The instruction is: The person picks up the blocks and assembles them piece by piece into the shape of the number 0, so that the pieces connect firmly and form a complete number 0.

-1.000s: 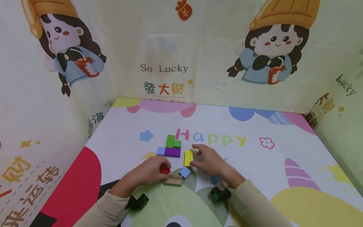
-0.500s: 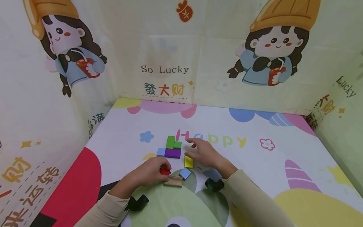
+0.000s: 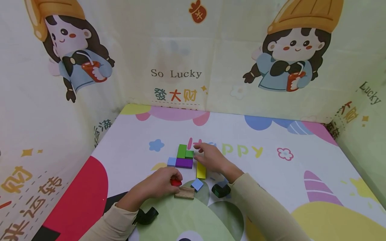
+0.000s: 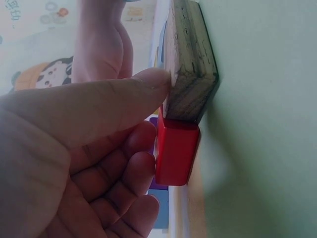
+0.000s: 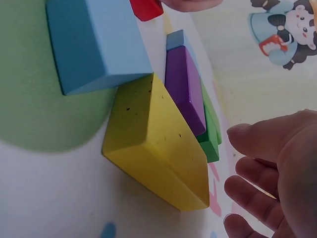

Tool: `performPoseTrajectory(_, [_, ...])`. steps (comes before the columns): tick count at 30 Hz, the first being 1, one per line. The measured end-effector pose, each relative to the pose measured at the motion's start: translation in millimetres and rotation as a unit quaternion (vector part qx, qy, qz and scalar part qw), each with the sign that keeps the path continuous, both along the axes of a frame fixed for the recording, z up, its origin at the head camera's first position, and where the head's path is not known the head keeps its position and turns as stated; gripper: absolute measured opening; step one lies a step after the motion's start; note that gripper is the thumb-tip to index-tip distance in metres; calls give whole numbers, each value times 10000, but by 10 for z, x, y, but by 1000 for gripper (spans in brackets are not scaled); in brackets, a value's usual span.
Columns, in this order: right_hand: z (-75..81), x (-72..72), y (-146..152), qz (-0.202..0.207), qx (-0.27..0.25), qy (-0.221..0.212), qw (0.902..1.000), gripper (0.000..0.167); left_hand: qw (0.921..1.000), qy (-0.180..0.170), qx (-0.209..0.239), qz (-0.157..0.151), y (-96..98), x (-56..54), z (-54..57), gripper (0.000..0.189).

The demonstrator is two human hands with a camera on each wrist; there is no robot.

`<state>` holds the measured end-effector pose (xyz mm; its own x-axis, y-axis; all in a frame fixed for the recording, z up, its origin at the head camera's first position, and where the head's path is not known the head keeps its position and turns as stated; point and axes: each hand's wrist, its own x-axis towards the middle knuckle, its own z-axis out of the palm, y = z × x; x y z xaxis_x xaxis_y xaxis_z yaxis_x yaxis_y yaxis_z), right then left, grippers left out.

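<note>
In the left wrist view my left hand (image 3: 161, 182) rests its thumb tip against a wooden block (image 4: 190, 64), while its loosely bent fingertips lie right at a red block (image 4: 177, 153). Those two blocks sit end to end on the table. My right hand (image 3: 212, 157) hovers over the far end of a yellow block (image 5: 158, 144), thumb and fingers apart with nothing between them. Just left of its fingertips are a small green block (image 3: 189, 154) and a taller green block (image 3: 182, 151), behind a purple block (image 3: 184, 163). A light blue block (image 3: 197, 184) stands near the yellow one's front end.
Another light blue block (image 3: 171, 162) adjoins the purple block's left end. Black wrist-worn devices, one on the left (image 3: 146, 216) and one on the right (image 3: 221, 190), hang under the wrists. A printed cloth wall (image 3: 223, 97) closes off the back of the patterned table (image 3: 262, 174).
My right hand has moved left and away from me, from beside the yellow block to over its far end near the green blocks. The left hand has stayed in place.
</note>
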<state>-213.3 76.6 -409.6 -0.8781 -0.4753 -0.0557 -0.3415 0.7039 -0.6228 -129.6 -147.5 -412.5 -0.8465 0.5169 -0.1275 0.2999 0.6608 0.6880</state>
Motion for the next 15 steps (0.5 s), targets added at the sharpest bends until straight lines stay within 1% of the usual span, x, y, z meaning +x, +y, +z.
performPoseTrajectory(3, [5, -33, -35, 6, 68, 20, 10000, 46, 10000, 24, -7, -7, -1, -4, 1, 25])
performPoseTrajectory(7, [5, -72, -72, -2, 160, -80, 9998, 44, 10000, 15, -16, -9, 3, -3, 13, 25])
performPoseTrajectory(11, [-18, -104, -96, 9, 198, -192, 9996, 43, 10000, -1, -18, 4, 5, 1, 21, 26])
performPoseTrajectory(15, [-43, -125, -113, 55, 234, -201, 9995, 41, 10000, 40, -44, -15, 0, 3, 19, 26])
